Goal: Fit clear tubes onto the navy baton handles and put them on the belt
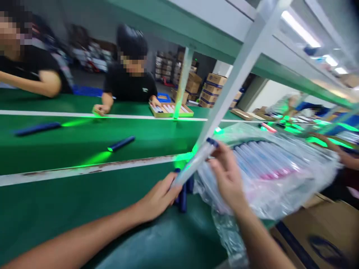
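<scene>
My left hand (159,198) is closed around the lower end of a translucent tube (193,164), which slants up to the right. The tube has a dark blue cap (212,142) at its upper end, where the fingers of my right hand (226,172) are closed. Just below and behind my left hand stand several dark blue cylinders (183,198), partly hidden. Beside my right hand lies a clear plastic bag (314,186) of similar translucent tubes (260,157) in a row, with pink showing at their near ends.
Two dark blue flashlights (123,143) on the green belt (70,144) cast green light. A slanted metal post (232,82) rises before me. Across the belt, a co-worker (130,78) has a hand at a tray (171,110) of tubes. A cardboard box (316,231) is at lower right.
</scene>
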{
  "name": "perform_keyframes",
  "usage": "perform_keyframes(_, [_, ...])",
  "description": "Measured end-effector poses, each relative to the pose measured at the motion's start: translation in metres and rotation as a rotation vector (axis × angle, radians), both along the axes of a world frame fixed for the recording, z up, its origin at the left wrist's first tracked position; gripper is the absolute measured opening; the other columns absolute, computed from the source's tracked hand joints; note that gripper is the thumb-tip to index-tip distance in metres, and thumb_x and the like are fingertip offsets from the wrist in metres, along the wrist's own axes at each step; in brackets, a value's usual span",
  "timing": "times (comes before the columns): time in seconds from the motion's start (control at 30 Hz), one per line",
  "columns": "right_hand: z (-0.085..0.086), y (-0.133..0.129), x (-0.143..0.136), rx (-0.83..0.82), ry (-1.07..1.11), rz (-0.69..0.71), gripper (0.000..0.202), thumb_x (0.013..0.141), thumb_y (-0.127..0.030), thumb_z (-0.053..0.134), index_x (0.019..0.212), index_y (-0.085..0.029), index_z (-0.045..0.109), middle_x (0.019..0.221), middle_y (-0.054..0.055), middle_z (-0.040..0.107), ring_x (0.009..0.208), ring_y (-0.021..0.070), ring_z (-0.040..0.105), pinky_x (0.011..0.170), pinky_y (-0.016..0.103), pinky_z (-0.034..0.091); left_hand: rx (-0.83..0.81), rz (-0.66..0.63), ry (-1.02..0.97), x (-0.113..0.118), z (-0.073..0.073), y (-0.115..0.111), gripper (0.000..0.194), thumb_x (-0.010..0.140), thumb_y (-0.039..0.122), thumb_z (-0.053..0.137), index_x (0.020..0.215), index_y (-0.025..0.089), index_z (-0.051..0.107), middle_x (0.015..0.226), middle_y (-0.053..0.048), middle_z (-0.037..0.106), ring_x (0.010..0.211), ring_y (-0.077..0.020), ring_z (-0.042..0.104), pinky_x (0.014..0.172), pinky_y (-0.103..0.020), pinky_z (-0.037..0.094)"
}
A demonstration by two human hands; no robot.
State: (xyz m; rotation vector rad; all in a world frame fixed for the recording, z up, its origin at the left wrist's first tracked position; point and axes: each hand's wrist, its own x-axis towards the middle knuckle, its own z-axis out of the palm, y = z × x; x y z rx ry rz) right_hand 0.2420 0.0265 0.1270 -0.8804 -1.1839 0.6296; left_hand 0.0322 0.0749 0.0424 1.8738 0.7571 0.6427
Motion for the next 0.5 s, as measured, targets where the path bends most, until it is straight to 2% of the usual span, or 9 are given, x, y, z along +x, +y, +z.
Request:
perform_keyframes(0.03, [-0.002,0.009,0.037,0.009,-0.051,-0.163,0.037,0.084,-0.012,0.077,0.116,-0.028,0.071,0.106,0.003,0.07,0.093,0.0139,0.067,0.073,0.02,0.06,0.106,0.126,0.158,0.008,0.004,0.021,0.045,0.107,0.053,0.023,0.106,0.021,0.054,0.078,-0.002,0.063,0.068,-0.0174,0.059,0.067,-0.028,0.047])
perform_keyframes(0.1, [-0.016,0.028,0.114,-0.067,-0.115,-0.348,0.036,0.077,0.001,0.077,0.097,-0.028,0.076,0.083,-0.001,0.069,0.071,0.0096,0.061,0.048,0.011,0.05,0.182,0.301,0.299,0.021,0.008,0.071,0.043,0.108,0.05,0.025,0.115,0.017,0.052,0.089,-0.007,0.067,0.076,-0.0202,0.064,0.071,-0.031,0.05])
perform_keyframes(0.17, [-0.039,0.04,0.178,-0.236,-0.12,-0.325,0.036,0.065,0.01,0.08,0.073,-0.025,0.072,0.059,-0.005,0.058,0.045,0.0082,0.047,0.031,0.013,0.03,0.228,0.421,0.411,0.027,0.007,0.117,0.037,0.107,0.045,0.039,0.118,0.013,0.055,0.101,-0.012,0.068,0.087,-0.0232,0.067,0.079,-0.037,0.052])
perform_keyframes(0.23, [-0.064,0.041,0.22,-0.43,-0.129,-0.312,0.038,0.058,0.012,0.08,0.06,-0.022,0.064,0.047,-0.006,0.05,0.035,0.0104,0.041,0.029,0.019,0.022,0.272,0.497,0.493,0.028,0.005,0.153,0.035,0.103,0.042,0.052,0.121,0.012,0.059,0.113,-0.012,0.067,0.098,-0.0241,0.067,0.088,-0.043,0.054])
perform_keyframes(0.3, [-0.087,0.037,0.239,-0.568,-0.25,-0.354,0.036,0.058,0.005,0.082,0.054,-0.022,0.059,0.045,-0.003,0.05,0.034,0.0141,0.043,0.034,0.025,0.023,0.322,0.553,0.553,0.021,0.003,0.175,0.036,0.101,0.041,0.058,0.125,0.014,0.061,0.123,-0.011,0.065,0.109,-0.025,0.065,0.097,-0.048,0.053])
perform_keyframes(0.37, [-0.103,0.033,0.243,-0.627,-0.382,-0.41,0.034,0.056,-0.003,0.086,0.051,-0.022,0.058,0.046,-0.001,0.051,0.037,0.0165,0.045,0.039,0.028,0.026,0.365,0.613,0.613,0.004,0.002,0.188,0.037,0.099,0.039,0.061,0.129,0.016,0.061,0.131,-0.012,0.062,0.118,-0.0275,0.061,0.101,-0.051,0.05])
perform_keyframes(0.43, [-0.107,0.031,0.241,-0.641,-0.447,-0.447,0.035,0.051,-0.008,0.089,0.05,-0.022,0.057,0.045,-0.001,0.049,0.039,0.0164,0.042,0.043,0.03,0.028,0.38,0.664,0.681,-0.019,-0.001,0.196,0.039,0.098,0.037,0.063,0.13,0.016,0.06,0.135,-0.012,0.059,0.122,-0.0294,0.058,0.104,-0.054,0.048])
perform_keyframes(0.5, [-0.097,0.028,0.238,-0.635,-0.467,-0.557,0.033,0.052,-0.011,0.088,0.054,-0.023,0.058,0.044,-0.002,0.047,0.04,0.016,0.04,0.046,0.033,0.029,0.372,0.682,0.736,-0.041,-0.006,0.199,0.037,0.097,0.035,0.065,0.128,0.016,0.061,0.135,-0.012,0.059,0.123,-0.0299,0.058,0.104,-0.054,0.048])
